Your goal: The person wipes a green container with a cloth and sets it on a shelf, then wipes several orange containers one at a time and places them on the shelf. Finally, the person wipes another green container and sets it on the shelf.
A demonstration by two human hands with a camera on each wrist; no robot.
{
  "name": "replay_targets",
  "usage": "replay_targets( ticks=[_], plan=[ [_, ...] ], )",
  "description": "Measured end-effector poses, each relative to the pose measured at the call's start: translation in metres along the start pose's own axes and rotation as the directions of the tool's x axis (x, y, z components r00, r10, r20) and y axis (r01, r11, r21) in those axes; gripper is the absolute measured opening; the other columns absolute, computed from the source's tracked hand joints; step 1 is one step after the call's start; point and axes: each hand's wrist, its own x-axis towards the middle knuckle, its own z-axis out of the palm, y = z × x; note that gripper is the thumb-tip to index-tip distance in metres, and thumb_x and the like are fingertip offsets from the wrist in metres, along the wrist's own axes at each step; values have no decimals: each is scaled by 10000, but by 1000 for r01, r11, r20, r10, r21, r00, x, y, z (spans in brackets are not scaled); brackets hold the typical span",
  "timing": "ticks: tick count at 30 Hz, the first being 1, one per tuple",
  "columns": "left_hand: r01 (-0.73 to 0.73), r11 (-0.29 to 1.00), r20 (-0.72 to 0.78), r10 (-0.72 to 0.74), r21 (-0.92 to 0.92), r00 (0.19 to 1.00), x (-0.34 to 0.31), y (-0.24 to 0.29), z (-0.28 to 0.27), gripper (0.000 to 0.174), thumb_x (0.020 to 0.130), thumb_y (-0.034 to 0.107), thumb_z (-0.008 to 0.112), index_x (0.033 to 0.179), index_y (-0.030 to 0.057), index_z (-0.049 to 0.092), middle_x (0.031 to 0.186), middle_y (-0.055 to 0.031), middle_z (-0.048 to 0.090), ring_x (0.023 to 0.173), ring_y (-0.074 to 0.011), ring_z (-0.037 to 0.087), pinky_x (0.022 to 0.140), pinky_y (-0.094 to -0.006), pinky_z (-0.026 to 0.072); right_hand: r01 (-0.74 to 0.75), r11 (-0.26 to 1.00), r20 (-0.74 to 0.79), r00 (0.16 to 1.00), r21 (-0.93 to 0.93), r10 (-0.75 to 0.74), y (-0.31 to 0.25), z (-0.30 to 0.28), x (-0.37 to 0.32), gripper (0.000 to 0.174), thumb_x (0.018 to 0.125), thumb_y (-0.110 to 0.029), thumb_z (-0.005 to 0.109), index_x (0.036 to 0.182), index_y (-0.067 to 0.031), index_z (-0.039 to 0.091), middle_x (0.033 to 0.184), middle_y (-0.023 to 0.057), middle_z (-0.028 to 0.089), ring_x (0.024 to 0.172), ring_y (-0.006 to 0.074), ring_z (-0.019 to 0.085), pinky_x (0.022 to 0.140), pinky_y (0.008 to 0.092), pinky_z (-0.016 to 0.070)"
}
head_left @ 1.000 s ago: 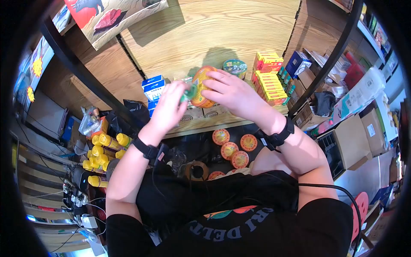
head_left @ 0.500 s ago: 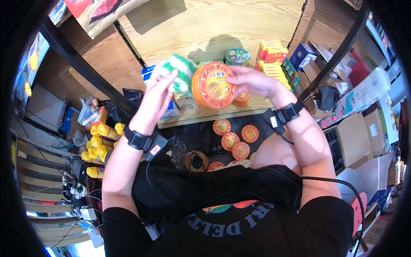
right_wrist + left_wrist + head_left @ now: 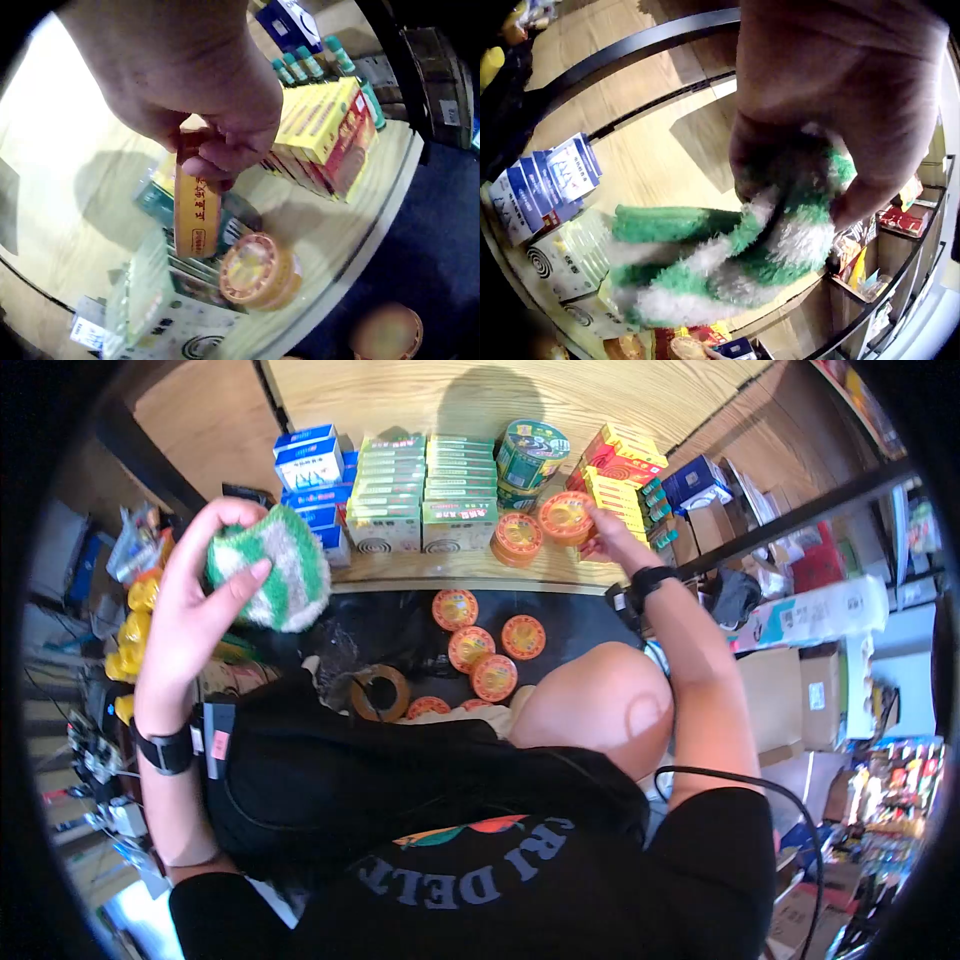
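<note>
A fuzzy green-and-white striped cloth [image 3: 287,575] is bunched in my left hand [image 3: 195,610], thumb pressed over it, to the left of the shelf goods. The left wrist view shows the same cloth [image 3: 697,289] hanging in folds from the fingers. My right hand [image 3: 615,540] pinches a round orange mosquito-coil tin [image 3: 563,513] by its edge, above the shelf. In the right wrist view this tin [image 3: 196,214] stands on edge, its yellow side label facing the camera. Beside it, other orange tins [image 3: 517,538] are stacked at the shelf's front edge.
Green coil boxes [image 3: 460,510], a dark green tub [image 3: 530,455], blue-and-white boxes [image 3: 310,465] and yellow boxes [image 3: 612,495] line the wooden shelf [image 3: 420,572]. Several orange tins [image 3: 470,648] lie below on black material, near a tape roll [image 3: 380,693].
My hands have come apart. The left moved left with the cloth, away from the tin; the right carried the tin right, over the shelf beside the stacked tins. The head view shifted too.
</note>
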Motion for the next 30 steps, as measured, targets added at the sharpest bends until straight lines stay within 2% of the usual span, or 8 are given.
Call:
replay_targets(
  ticks=[20,23,25,26,27,28,29,30],
  plan=[
    [250,961,254,-272,116,928,19,-72,22,409,825,162,641,1173,39,467,1146,-44,486,1089,-144,451,974,-272,329,86,996,176,981,-30,-80,83,56,97,388,926,-391,508,1134,-64,517,826,40,590,541,121,527,492,252,458],
    [282,955,268,-297,96,916,19,-80,22,453,839,186,636,1230,39,458,1177,-45,489,1117,-143,453,984,-276,331,157,985,-86,985,69,-151,94,52,74,298,942,-344,478,1073,-79,519,923,71,588,587,151,540,524,258,460],
    [294,948,273,-316,120,908,19,-84,21,478,846,190,631,1261,39,450,1182,-41,495,1117,-140,460,978,-275,342,36,999,156,987,-10,-34,171,21,97,304,928,-344,443,1070,-76,464,825,117,597,555,189,561,494,307,495],
    [286,950,271,-311,129,911,19,-85,21,490,848,186,629,1278,41,444,1190,-40,496,1121,-141,462,979,-278,346,-279,940,240,916,-198,323,180,30,80,303,902,-341,480,1034,-69,457,736,114,595,507,225,581,460,327,509],
    [277,951,268,-305,138,914,19,-86,20,503,850,181,627,1295,44,438,1198,-38,496,1126,-142,464,980,-280,350,-296,893,18,947,-340,321,172,59,35,275,885,-324,511,957,-60,493,708,111,597,471,228,590,435,344,517],
    [269,952,263,-300,148,917,19,-87,20,515,852,177,625,1312,46,432,1206,-37,497,1130,-143,466,982,-283,353,-147,865,-84,989,-479,122,187,64,22,310,866,-341,558,934,-43,506,761,172,625,562,299,624,515,399,532],
    [257,953,256,-292,162,921,19,-87,20,526,853,173,624,1325,49,425,1209,-35,498,1135,-142,467,983,-283,356,111,503,-12,972,-857,-235,228,55,40,384,863,-370,573,991,-20,481,803,230,629,709,388,631,639,435,527],
    [247,953,250,-286,177,925,18,-88,21,538,854,168,624,1337,51,419,1212,-32,499,1139,-140,468,985,-283,358,95,547,-13,981,-832,-192,225,64,31,426,853,-388,587,997,-5,468,817,251,625,765,415,616,686,440,514]
  ],
)
